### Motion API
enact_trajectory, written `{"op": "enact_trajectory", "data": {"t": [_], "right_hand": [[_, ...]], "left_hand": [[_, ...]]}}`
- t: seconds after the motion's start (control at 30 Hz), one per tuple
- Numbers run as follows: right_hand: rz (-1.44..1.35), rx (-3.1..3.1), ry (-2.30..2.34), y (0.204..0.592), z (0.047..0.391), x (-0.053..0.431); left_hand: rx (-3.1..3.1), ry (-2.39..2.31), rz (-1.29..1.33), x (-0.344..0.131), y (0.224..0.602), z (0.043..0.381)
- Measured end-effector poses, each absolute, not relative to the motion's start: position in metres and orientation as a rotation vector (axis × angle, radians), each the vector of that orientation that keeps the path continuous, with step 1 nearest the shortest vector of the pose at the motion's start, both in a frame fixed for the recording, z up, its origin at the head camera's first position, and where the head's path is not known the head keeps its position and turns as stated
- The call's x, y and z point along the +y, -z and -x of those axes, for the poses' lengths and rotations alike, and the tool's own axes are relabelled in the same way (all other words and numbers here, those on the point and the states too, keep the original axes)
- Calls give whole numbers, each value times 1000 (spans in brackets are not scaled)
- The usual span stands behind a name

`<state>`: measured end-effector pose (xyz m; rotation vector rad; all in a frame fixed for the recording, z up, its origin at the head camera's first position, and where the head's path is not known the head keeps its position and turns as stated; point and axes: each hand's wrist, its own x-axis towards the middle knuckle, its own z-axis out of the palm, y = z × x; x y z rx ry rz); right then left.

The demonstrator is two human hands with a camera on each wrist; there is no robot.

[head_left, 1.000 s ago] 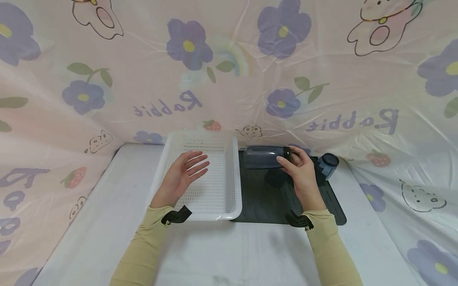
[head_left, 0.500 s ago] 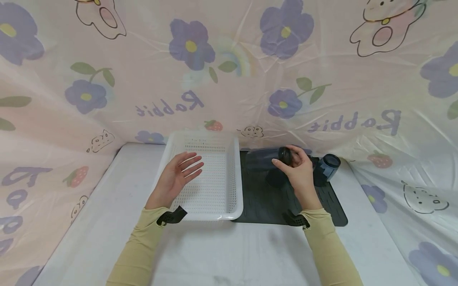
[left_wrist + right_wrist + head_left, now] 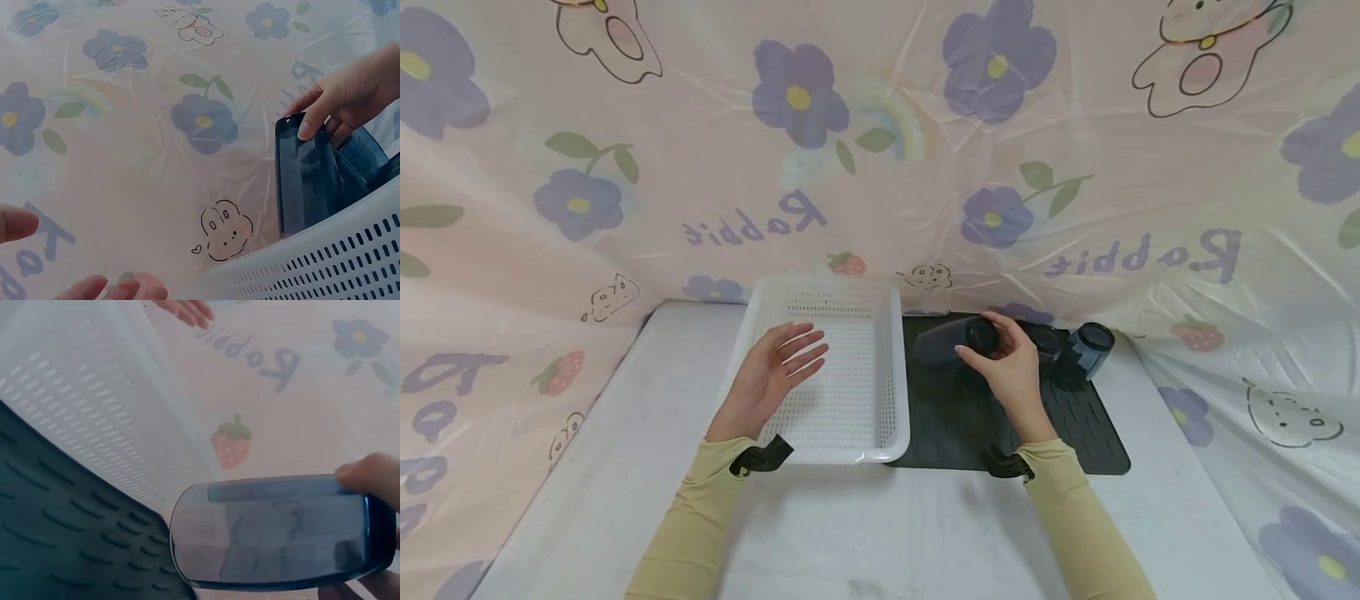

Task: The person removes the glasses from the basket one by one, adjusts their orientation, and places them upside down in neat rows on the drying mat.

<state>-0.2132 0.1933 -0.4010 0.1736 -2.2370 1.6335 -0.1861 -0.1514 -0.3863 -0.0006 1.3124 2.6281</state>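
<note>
My right hand (image 3: 1009,367) grips a dark blue see-through cup (image 3: 951,342) by its thick base end, over the dark drying mat (image 3: 936,433). The cup is tilted, its base toward me and its other end away to the left; in the right wrist view the cup (image 3: 281,537) shows its smooth side, with fingers at the base. Two more blue cups stand base up at the mat's right: one cup (image 3: 1084,350) at the edge, another cup (image 3: 1045,337) partly behind my hand. A dark shape under the held cup is mostly hidden. My left hand (image 3: 767,379) hovers over the basket, fingers extended, holding nothing.
A white perforated plastic basket (image 3: 898,417) stands left of the mat, its right wall close beside the mat. A patterned curtain (image 3: 880,208) hangs behind and along the sides of the white table (image 3: 880,533).
My right hand has shifted left and tipped the cup from lying sideways to base toward me. A cup behind the hand has come into view. My left hand has moved slightly left.
</note>
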Motion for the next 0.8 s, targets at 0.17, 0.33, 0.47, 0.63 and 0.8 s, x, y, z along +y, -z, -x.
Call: {"op": "enact_trajectory", "data": {"t": [0.17,0.33,0.47,0.63,0.8], "right_hand": [[-182,-2284,-1572,410,215,190],[-192,-2295,-1533,418,215,186],[-158,-2275,-1530,423,214,182],[-145,-2247,-1546,430,215,178],[-156,-2206,-1556,437,214,174]], "left_hand": [[1318,-2623,18,-153,388,187],[1319,-2632,30,-157,387,189],[1313,-2636,42,-159,387,190],[1299,-2636,59,-159,387,189],[1298,-2632,69,-159,388,188]]}}
